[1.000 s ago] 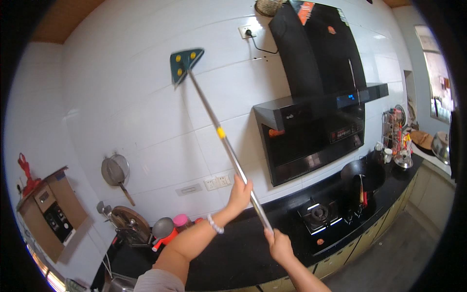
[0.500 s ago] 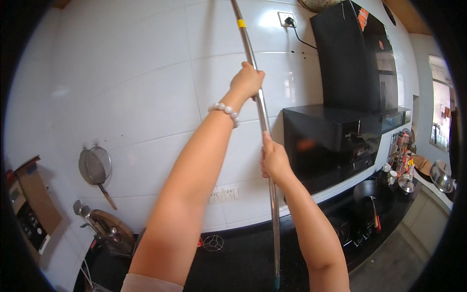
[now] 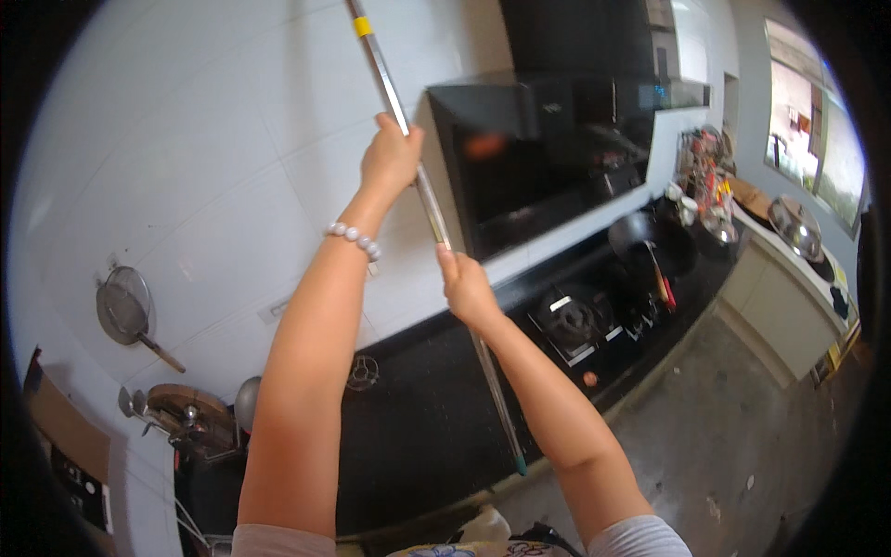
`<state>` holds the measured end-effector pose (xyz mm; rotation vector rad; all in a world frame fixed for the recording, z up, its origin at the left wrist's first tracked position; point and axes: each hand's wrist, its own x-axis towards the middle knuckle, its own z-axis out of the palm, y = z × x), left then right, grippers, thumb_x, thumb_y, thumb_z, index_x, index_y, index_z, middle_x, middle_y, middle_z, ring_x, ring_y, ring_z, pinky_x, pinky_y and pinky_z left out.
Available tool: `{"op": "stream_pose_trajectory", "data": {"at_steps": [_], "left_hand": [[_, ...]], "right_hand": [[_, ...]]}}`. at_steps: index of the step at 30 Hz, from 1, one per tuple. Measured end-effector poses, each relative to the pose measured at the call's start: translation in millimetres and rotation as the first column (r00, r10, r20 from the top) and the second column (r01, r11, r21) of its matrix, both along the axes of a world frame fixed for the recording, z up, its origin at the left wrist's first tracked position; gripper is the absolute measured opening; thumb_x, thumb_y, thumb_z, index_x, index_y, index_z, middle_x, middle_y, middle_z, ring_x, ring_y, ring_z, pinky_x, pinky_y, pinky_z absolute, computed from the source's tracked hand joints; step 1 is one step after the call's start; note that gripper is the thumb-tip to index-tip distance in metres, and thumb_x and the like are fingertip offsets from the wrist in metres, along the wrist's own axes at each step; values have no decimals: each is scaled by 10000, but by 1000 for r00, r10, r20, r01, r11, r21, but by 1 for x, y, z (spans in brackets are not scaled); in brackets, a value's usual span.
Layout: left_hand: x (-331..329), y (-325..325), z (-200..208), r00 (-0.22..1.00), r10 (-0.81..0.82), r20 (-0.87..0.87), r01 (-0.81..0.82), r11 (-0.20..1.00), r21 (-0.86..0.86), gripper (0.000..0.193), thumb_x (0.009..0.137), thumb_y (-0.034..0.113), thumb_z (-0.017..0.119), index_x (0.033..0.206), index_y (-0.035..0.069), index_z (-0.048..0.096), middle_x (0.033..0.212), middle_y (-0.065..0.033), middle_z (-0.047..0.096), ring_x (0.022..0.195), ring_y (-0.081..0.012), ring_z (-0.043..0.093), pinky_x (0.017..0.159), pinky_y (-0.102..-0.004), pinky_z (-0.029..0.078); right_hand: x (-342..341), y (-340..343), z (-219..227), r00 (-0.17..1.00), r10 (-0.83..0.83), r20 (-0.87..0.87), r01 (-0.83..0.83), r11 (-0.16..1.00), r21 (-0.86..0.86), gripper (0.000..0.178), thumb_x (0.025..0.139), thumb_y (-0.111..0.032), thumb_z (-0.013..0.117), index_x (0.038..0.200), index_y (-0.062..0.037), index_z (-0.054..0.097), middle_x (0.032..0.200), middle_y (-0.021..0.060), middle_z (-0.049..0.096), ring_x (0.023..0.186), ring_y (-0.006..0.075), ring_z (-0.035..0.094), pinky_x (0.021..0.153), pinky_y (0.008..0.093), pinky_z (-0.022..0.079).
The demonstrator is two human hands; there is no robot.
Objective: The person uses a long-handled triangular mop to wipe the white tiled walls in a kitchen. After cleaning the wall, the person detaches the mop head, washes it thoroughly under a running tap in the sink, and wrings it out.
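Note:
Both my hands grip a long metal pole (image 3: 428, 195) that slants from the top edge down to a green tip above the front of the counter. My left hand (image 3: 391, 158), with a pale bead bracelet (image 3: 353, 239) at its wrist, is wrapped round the upper part, below a yellow band. Lower down, my right hand (image 3: 469, 290) closes on the pole with the thumb lying along it. The pole's upper end is out of view. Behind it stands the white tiled wall (image 3: 232, 158).
A black range hood (image 3: 548, 148) hangs right of the pole, above a gas stove (image 3: 571, 320) and a wok (image 3: 640, 243). A strainer (image 3: 123, 306) hangs on the left wall. The black counter (image 3: 418, 418) holds a wire rack (image 3: 363, 373). Lidded pans stand at the far right.
My view has swung right and down, so more of the stove and floor shows. Both hands keep their hold on the pole, which now appears further left and more slanted.

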<state>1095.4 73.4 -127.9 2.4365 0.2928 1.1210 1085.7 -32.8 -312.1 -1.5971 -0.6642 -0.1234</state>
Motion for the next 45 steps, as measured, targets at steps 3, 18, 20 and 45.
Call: {"op": "stream_pose_trajectory", "data": {"at_steps": [3,18,20,45], "left_hand": [[-13,-31,-61,999,35,-36,-36,999,-33,375,890,293,450,994,-56,366,698,-210,619,672,-393,621,640,-474,488],[-112,-251,-309,963,32,-269,-110,954,-280,406,903,302,455,1037,-75,384,784,-308,592,720,-462,592,622,-514,486],[-133,-263,-339,958,15,-286,-99,955,-279,361,903,302,451,990,-37,362,742,-295,597,687,-461,595,597,-523,490],[-422,-145,-289,807,91,584,590,-79,-804,280,872,290,607,724,140,422,563,30,403,480,-110,425,456,-251,362]], "right_hand": [[-36,-52,-31,997,24,-78,-37,986,-162,567,933,-471,381,827,51,575,796,296,584,815,463,558,728,469,437],[-147,-316,-230,986,-84,-142,3,870,-494,516,921,-450,427,817,37,566,776,307,587,760,483,566,679,523,439],[-172,-334,-252,978,-118,-171,4,835,-550,515,921,-444,429,815,41,564,761,309,584,755,485,565,679,527,435],[-427,-484,-281,902,-370,223,415,596,-687,199,712,-116,686,802,-35,528,717,158,554,663,340,533,611,432,437]]}}
